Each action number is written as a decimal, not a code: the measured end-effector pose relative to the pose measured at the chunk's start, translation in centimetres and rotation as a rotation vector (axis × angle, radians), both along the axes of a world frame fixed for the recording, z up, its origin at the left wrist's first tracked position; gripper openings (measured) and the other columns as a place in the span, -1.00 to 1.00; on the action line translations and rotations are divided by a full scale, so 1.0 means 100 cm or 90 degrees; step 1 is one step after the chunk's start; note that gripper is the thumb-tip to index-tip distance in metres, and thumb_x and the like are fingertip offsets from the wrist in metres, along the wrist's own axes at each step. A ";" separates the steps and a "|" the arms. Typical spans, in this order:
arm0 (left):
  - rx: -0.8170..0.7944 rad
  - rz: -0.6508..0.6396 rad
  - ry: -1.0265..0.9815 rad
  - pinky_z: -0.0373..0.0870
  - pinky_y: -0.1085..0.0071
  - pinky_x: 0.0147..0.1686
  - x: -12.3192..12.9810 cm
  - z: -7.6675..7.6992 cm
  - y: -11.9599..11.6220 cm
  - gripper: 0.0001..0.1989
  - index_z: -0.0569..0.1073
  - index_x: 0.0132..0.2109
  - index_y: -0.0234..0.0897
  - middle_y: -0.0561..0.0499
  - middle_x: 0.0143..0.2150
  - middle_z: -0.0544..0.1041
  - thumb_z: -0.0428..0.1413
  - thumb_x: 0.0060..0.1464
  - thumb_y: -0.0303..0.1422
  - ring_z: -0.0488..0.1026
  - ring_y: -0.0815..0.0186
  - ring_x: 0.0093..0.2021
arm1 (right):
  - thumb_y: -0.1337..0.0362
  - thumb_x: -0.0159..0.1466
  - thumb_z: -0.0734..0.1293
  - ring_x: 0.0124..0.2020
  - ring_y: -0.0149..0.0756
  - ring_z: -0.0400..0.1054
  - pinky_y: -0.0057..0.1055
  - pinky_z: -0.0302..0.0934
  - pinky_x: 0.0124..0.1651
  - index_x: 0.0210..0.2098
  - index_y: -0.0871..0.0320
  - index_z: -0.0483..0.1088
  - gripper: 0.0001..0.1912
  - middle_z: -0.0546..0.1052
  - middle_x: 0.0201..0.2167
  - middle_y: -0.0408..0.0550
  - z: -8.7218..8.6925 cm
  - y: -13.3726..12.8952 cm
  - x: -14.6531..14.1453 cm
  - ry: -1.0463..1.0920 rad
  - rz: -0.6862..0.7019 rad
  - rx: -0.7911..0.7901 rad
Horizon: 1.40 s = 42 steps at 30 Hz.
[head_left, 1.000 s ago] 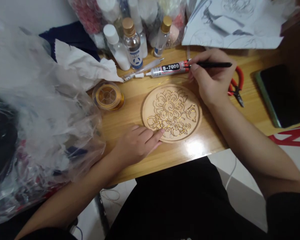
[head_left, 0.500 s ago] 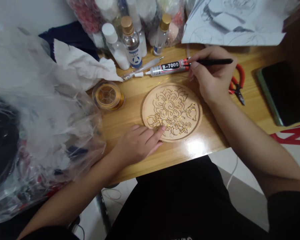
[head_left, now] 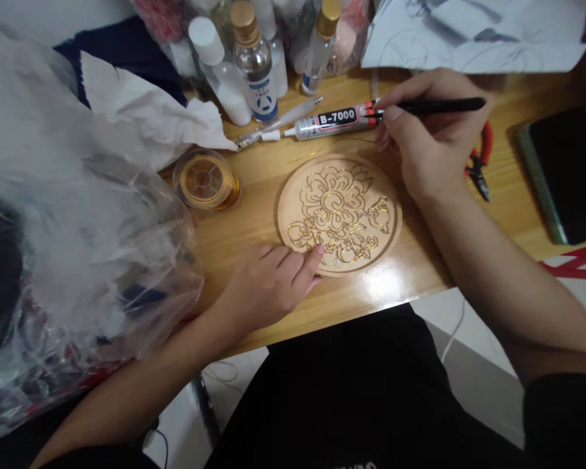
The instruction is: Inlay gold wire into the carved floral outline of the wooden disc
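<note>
A round wooden plate with a raised rim lies on the table. Gold wire outlines a flower pattern on its face. My left hand rests at the plate's near left edge, index finger stretched onto the pattern and the other fingers loosely bent, holding nothing. Beyond the plate's far right side, my right hand pinches black tweezers. Their tips point left, over the red end of a B-7000 glue tube. Whether the tips grip anything is too small to tell.
A spool of gold wire sits left of the plate. Behind stand several bottles and a crumpled tissue. Red-handled pliers and a phone lie right. A plastic bag covers the left side.
The view has shifted slightly, so the table's things sit a little differently in the picture. Both hands keep nearly the same pose, the right still holding the tweezers by the glue tube.
</note>
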<state>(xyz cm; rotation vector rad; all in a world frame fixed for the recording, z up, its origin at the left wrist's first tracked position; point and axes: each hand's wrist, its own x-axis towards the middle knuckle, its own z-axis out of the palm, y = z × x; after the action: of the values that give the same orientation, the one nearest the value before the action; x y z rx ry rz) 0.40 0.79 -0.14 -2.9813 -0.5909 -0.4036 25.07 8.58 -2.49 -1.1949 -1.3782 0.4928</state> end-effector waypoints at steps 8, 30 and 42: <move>0.008 0.000 -0.004 0.15 0.35 -0.52 -0.001 -0.001 0.000 -0.70 0.42 0.03 -0.50 0.07 -0.52 0.39 0.03 0.27 -0.33 0.37 0.33 -0.49 | 0.01 0.15 0.38 -0.54 -0.31 0.33 -0.28 0.27 -0.44 -0.42 -0.13 0.43 -0.87 0.48 -0.50 -0.19 -0.002 -0.001 0.002 -0.028 -0.027 -0.038; -0.004 0.010 -0.037 0.20 0.38 -0.48 -0.002 -0.004 0.000 -0.70 0.39 0.05 -0.48 0.08 -0.49 0.43 0.04 0.25 -0.36 0.38 0.35 -0.48 | 0.19 0.09 0.44 -0.66 -0.46 0.23 -0.42 0.07 -0.56 -0.49 0.11 0.47 -0.86 0.40 -0.65 -0.20 -0.002 0.006 0.000 0.075 0.021 0.061; -0.047 0.013 -0.054 0.21 0.38 -0.47 -0.005 -0.005 0.000 -0.74 0.38 0.05 -0.37 0.06 -0.43 0.48 0.03 0.25 -0.38 0.40 0.36 -0.46 | 0.19 0.11 0.45 -0.65 -0.43 0.24 -0.38 0.06 -0.57 -0.47 0.08 0.48 -0.88 0.41 -0.64 -0.19 -0.003 0.006 0.001 0.088 0.047 0.069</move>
<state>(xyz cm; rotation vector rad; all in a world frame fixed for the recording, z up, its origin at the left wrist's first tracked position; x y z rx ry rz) -0.14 0.78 -0.65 -3.0381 -0.6589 -0.5203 25.20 9.19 -2.83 -1.0063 -1.3169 0.5369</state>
